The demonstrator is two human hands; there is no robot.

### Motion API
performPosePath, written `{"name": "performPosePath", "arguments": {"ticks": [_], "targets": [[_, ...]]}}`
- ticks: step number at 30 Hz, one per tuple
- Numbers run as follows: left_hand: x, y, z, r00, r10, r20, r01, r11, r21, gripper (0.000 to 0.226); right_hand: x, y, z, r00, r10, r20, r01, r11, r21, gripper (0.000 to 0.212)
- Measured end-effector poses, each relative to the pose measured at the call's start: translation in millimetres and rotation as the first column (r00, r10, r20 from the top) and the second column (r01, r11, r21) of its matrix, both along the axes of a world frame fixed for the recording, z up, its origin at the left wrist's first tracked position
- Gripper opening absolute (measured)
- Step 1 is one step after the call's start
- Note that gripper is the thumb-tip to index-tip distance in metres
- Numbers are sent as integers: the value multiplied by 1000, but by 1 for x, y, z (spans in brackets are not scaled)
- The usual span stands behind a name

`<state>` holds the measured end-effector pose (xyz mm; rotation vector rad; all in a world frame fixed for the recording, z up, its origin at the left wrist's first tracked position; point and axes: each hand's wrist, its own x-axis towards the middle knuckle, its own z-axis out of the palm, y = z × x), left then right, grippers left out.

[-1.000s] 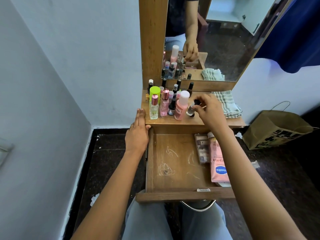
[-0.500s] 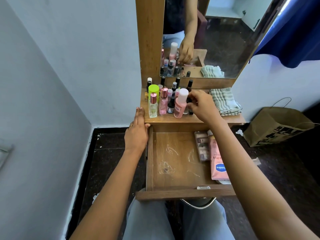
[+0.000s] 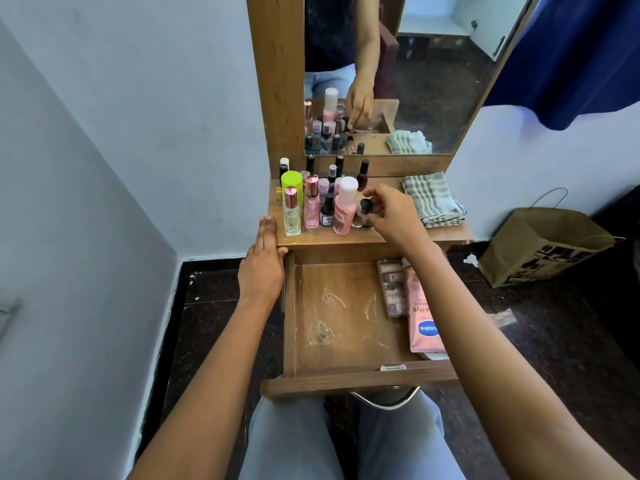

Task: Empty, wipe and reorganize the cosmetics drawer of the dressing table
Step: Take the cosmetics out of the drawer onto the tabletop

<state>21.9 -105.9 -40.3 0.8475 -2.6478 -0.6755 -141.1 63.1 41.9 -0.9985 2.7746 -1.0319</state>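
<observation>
The person is sitting at the dressing table with the cosmetics drawer (image 3: pixel 346 384) pulled open over their knees. The right hand (image 3: pixel 393 218) is reaching over the worktop (image 3: pixel 329 240), its grip pinching the black cap of a small bottle (image 3: pixel 365 206) at the right edge of the cluster, just beside a pink bottle with a white cap (image 3: pixel 344 211). The left hand (image 3: pixel 263 268) is lying flat on the near left corner of the worktop, fingers straight, its grip holding nothing. Further left, a clear perfume bottle (image 3: pixel 291 218) and a green-capped bottle (image 3: pixel 292 181) are standing upright. A folded checked cloth (image 3: pixel 431 199) is lying on the right side of the worktop. Inside the drawer, along its right wall, a pink Vaseline tube (image 3: pixel 424 327) and a clear-lidded makeup palette (image 3: pixel 391 289) are lying side by side, touching. A brown paper bag (image 3: pixel 540 244) is sitting on the floor to the right.
</observation>
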Motion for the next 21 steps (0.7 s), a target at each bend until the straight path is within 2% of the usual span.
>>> {"name": "performPosePath", "arguments": {"ticks": [10, 15, 17, 21], "targets": [[0, 2, 2, 1000, 15, 21, -15, 1000, 10, 53, 13, 21, -8, 995, -49, 89, 58, 993, -104, 49], [-1, 2, 2, 999, 22, 31, -22, 1000, -2, 54, 20, 35, -13, 980, -165, 111, 178, 977, -118, 36], [-1, 2, 2, 999, 28, 37, -28, 1000, -5, 54, 25, 50, -20, 959, -231, 164, 246, 966, -79, 30], [-3, 4, 2, 998, 46, 52, -46, 999, -8, 54, 37, 72, -53, 911, -327, 252, 287, 940, 182, 25]]}}
